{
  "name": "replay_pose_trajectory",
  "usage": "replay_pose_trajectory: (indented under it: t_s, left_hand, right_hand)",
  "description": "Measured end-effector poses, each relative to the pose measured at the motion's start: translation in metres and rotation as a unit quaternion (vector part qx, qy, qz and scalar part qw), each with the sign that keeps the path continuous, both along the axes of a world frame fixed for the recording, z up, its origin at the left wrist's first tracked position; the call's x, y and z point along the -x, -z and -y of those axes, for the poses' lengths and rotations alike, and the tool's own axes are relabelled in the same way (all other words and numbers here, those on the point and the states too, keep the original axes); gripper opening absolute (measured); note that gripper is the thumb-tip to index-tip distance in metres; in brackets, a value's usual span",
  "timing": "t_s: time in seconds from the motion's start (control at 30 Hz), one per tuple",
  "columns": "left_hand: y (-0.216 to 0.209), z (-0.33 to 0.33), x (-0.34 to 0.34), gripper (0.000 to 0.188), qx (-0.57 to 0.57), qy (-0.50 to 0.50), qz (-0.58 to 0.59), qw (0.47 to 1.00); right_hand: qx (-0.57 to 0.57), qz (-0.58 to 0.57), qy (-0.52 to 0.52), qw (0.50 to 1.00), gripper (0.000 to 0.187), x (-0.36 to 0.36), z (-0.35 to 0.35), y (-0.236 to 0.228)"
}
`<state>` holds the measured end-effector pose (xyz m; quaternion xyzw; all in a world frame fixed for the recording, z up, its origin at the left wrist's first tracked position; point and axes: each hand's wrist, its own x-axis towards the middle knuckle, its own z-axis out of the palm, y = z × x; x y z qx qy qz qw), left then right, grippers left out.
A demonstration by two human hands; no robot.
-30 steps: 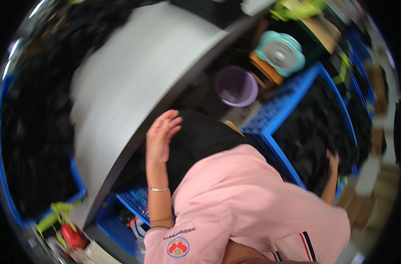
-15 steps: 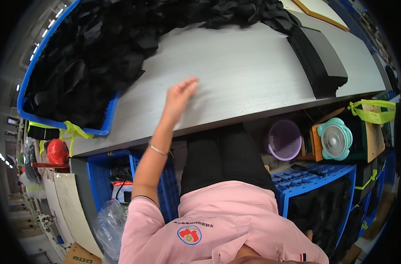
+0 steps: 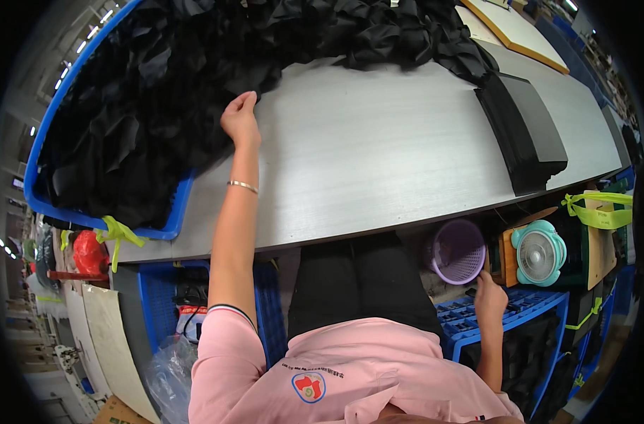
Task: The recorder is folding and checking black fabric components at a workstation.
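Note:
A large heap of black fabric pieces (image 3: 124, 120) fills a blue bin (image 3: 163, 232) and spreads along the far side of the grey table (image 3: 364, 141). My left hand (image 3: 241, 121) is at the heap's right edge, thumb and fingertips pinched on a black fabric piece. Low on the right, my right hand (image 3: 490, 302) hangs closed above the blue plastic crate (image 3: 506, 305), beside the rim of a purple wastebasket (image 3: 459, 253). What its curled fingers hold, if anything, I cannot make out. A neat black stack (image 3: 523, 134) stands at the table's right.
A turquoise fan (image 3: 539, 253) sits right of the wastebasket. Yellow-green straps (image 3: 599, 210) hang near it. A red bag (image 3: 91, 252) is left of the table, and a clear plastic bag (image 3: 172, 378) lies beside me. A wood-edged board (image 3: 520, 32) rests at the far right.
My left hand has moved left and away from me, from over the bare tabletop to the black heap. My right hand has come up into view beside the wastebasket.

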<state>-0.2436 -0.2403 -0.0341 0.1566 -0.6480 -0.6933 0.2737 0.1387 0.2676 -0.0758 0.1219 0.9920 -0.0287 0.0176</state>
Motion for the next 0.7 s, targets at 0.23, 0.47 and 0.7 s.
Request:
replay_pose_trajectory:
  t_s: [0.23, 0.47, 0.7]
  left_hand:
    - [-0.011, -0.068, -0.119, 0.024, 0.13, 0.055, -0.088, 0.986]
    - [0.002, -0.147, -0.232, 0.025, 0.448, 0.301, -0.127, 0.832]
    - [-0.015, -0.174, -0.243, 0.08, 0.241, 0.153, -0.095, 0.954]
  right_hand:
    - [0.173, -0.273, -0.266, 0.908, 0.026, 0.113, 0.134, -0.046]
    - [0.493, -0.266, -0.141, 0.816, 0.052, 0.165, 0.204, -0.057]
    - [0.612, -0.243, -0.112, 0.745, 0.05, 0.133, 0.173, -0.035]
